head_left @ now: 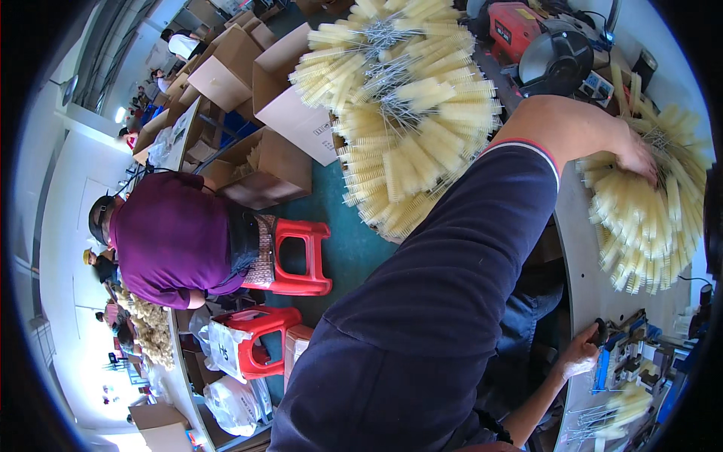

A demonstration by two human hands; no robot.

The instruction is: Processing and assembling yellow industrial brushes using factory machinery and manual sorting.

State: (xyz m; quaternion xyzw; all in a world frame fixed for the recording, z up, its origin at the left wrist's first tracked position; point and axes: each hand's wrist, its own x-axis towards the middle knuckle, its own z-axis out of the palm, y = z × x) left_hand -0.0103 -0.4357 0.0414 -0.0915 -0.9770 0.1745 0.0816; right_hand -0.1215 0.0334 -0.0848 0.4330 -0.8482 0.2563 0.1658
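Note:
My left hand (639,160) reaches across to the right, into a fanned heap of pale yellow bristle brushes (636,233) with wire stems. Its fingers are drawn together among the stems; what they grip, if anything, is hidden. Lower right, my right hand (578,355) is closed around a black knob (600,331) at the edge of a blue metal bench fixture (614,361). Beside that fixture lies a smaller bunch of the same brushes (626,407), wire stems pointing left.
A much larger brush heap (414,128) stands at top centre. Behind it sits a red cut-off saw (516,29). Open cardboard boxes (263,177), red plastic stools (301,256) and a seated person in purple (173,233) are to the left. The grey workbench (584,290) runs along the right.

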